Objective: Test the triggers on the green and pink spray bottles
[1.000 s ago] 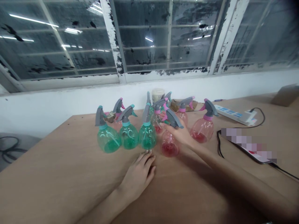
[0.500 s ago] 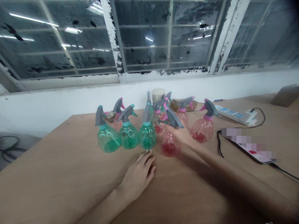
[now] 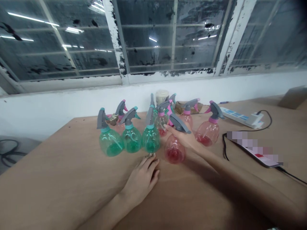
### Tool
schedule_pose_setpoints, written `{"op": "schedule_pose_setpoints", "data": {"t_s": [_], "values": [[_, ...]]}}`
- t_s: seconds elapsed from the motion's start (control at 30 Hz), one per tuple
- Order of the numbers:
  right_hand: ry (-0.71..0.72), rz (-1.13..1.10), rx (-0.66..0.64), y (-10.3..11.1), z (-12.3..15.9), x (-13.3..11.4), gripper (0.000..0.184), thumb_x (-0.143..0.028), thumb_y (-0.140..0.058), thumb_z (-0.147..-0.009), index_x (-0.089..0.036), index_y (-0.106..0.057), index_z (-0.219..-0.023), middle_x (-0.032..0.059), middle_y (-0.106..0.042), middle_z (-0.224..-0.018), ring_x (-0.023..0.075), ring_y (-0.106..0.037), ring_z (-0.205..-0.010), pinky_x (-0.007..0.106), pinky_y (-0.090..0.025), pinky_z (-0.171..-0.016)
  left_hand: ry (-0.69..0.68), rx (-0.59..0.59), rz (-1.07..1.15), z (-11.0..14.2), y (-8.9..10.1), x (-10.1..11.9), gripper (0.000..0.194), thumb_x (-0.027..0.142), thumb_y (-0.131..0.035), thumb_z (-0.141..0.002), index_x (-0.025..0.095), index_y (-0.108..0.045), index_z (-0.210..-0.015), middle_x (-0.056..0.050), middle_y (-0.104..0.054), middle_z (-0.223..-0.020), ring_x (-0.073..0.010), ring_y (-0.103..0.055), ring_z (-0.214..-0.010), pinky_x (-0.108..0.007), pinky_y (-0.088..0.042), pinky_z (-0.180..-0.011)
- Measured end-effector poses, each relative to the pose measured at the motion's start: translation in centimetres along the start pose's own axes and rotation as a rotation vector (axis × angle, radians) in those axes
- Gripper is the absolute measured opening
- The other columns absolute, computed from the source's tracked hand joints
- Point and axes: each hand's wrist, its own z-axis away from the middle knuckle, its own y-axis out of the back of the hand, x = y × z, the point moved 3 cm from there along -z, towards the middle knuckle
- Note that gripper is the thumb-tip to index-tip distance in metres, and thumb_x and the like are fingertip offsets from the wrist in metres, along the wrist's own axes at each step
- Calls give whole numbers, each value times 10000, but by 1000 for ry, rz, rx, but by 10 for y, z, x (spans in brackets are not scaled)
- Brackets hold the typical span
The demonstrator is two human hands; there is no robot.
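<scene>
A barred window (image 3: 148, 35) with flaking paint on its frame spans the upper field, above a white wall (image 3: 48, 103). Below, a brown table (image 3: 59, 179) carries a cluster of spray bottles. Two bare forearms enter from the lower edge. The left hand (image 3: 142, 179) lies palm down on the table, its fingers slightly parted and gripping nothing, the fingertips just short of the nearest green bottle. The right hand (image 3: 188, 137) is closed around the upper part of the held pink bottle (image 3: 174, 154), behind its grey sprayer head; whether the bottle's base touches the table cannot be told.

Three green bottles stand upright in a front row: the left green bottle (image 3: 111, 143), the middle green bottle (image 3: 131, 140) and the nearest green bottle (image 3: 151, 140). The right pink bottle (image 3: 208, 132) stands beside the right wrist; further pink and green bottles, partly hidden, stand behind.

At right lies a flat device (image 3: 255, 151), its face pixelated, near a black cable. Beyond it are a white power strip (image 3: 236, 116) and, by the wall, a brown box (image 3: 293, 97). A pale cup (image 3: 162, 95) stands behind the cluster. The smallest item is a slender pen-like object (image 3: 224, 102) near the power strip.
</scene>
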Motion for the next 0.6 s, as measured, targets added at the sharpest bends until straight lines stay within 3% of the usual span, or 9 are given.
{"op": "schedule_pose_setpoints", "data": {"t_s": [0.23, 0.47, 0.6], "values": [[-20, -1, 4, 0, 6, -7, 261, -443, -613, -721, -205, -524, -663, -29, -535, -629, 123, -488, -583, 281, -420, -583, -13, 24, -6, 1, -2, -1, 316, 244, -405, -916, 144, -534, -1188, -107, -545, -1284, -243, -463, -1227, -416, -440, -989], [-27, -58, -26, -3, 6, -11, 264, -463, -616, -727, -205, -591, -780, -2, -608, -741, 154, -555, -698, 308, -447, -667, -9, 1, -15, 0, -1, 0, 318, 227, -424, -911, 134, -532, -1196, -109, -546, -1281, -242, -461, -1226, -411, -426, -1002], [-59, -38, -5, -3, 7, -7, 290, -462, -640, -710, -209, -616, -848, -5, -610, -728, 151, -554, -662, 300, -447, -627, -8, 20, -7, 0, 0, 0, 314, 239, -415, -916, 148, -525, -1196, -101, -547, -1281, -237, -463, -1225, -409, -433, -994]]}}
